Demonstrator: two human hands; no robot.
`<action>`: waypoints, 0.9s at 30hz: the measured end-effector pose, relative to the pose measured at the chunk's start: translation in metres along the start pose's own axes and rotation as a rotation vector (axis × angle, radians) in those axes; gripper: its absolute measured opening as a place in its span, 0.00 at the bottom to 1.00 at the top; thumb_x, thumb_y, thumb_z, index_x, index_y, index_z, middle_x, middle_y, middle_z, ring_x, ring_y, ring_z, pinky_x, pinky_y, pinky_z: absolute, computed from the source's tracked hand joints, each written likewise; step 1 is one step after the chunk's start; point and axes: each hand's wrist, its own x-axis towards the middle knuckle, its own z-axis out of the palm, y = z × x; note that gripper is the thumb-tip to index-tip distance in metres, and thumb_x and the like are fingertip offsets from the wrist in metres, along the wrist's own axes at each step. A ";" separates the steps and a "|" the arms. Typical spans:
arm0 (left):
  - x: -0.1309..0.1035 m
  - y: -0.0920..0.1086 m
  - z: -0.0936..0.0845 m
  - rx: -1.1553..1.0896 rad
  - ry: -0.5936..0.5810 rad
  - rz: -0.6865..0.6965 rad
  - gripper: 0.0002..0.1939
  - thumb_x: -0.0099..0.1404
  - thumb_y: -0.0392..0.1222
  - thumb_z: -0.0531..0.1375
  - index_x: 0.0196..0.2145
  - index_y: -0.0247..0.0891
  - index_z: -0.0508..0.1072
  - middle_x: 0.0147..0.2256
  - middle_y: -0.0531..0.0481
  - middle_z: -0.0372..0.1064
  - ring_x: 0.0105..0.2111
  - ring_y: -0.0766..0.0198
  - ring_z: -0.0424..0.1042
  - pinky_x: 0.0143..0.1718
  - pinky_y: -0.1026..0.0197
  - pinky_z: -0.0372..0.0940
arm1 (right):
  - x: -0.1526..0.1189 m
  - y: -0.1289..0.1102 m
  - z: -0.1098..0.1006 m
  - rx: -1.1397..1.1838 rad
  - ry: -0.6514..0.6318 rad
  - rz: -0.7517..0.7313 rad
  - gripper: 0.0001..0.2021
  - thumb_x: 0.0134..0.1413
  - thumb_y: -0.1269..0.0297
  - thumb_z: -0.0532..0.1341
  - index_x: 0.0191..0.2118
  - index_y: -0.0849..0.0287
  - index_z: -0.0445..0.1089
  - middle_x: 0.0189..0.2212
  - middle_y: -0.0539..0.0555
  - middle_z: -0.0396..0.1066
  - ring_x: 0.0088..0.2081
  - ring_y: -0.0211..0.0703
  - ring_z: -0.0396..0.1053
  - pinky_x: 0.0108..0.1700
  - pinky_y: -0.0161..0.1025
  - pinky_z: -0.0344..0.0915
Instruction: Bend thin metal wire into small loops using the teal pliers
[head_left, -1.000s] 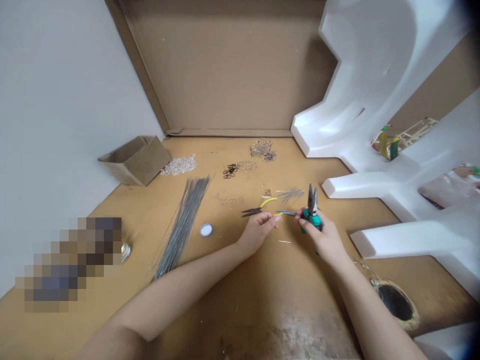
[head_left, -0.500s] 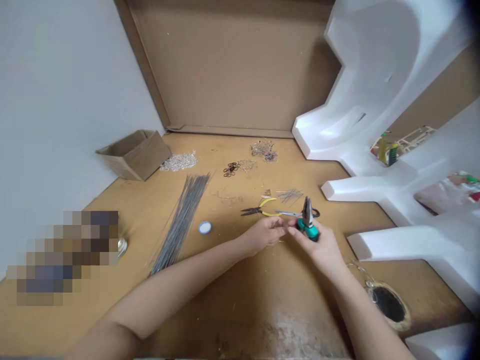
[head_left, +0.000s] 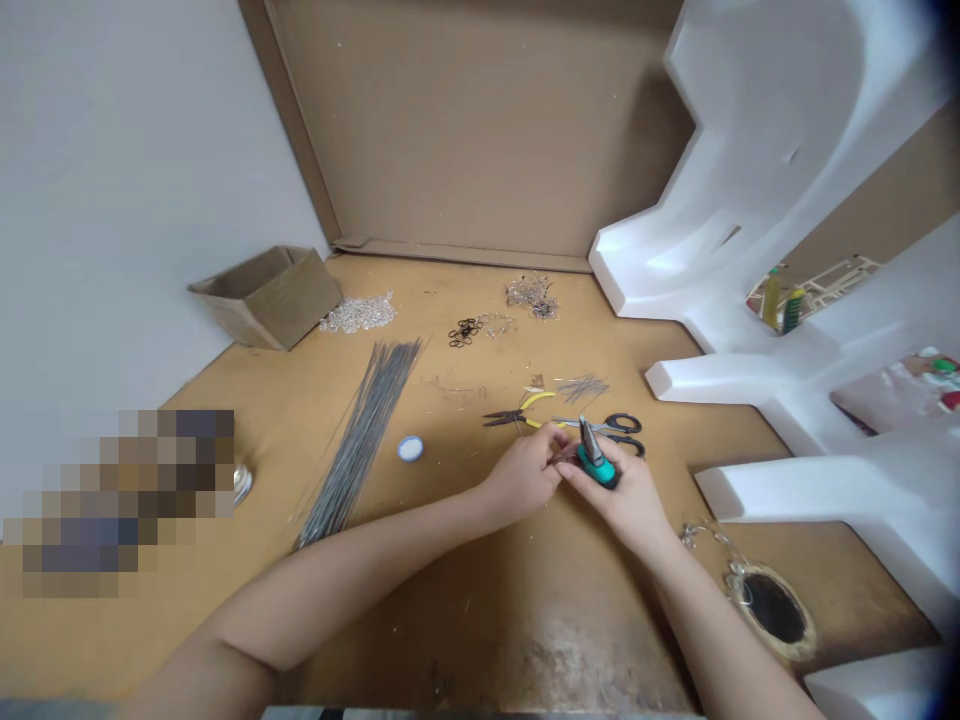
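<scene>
Pliers with teal grips [head_left: 597,464] sit in my right hand [head_left: 626,500], their metal jaws pointing up and away. The thumb and forefinger of that hand also meet the fingertips of my left hand [head_left: 525,472]. Between the fingertips is something small and thin, too small to make out. My left fingers are pinched together. Just beyond the hands lie yellow-handled pliers [head_left: 517,414] and black-handled scissors [head_left: 621,424]. A bundle of grey wires [head_left: 364,440] lies to the left, beside a small white-and-blue round lid [head_left: 410,449].
A cardboard box [head_left: 262,300] stands at the back left by a pile of clear beads [head_left: 360,313]. Black rings [head_left: 465,332], clear pieces [head_left: 531,293] and short wires [head_left: 582,388] lie farther back. White foam blocks [head_left: 780,480] line the right; a dark oval piece [head_left: 776,608] lies near my right forearm.
My hands have moved slightly left and come closer together. The teal pliers have shifted left and tilted, so more of the scissors' handles show.
</scene>
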 end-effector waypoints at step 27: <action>-0.001 0.002 -0.006 0.312 -0.057 0.101 0.09 0.59 0.38 0.50 0.39 0.38 0.60 0.24 0.54 0.65 0.23 0.67 0.63 0.24 0.66 0.53 | -0.003 0.007 -0.001 -0.026 0.032 0.011 0.07 0.47 0.60 0.60 0.29 0.59 0.68 0.24 0.49 0.68 0.27 0.39 0.65 0.32 0.35 0.62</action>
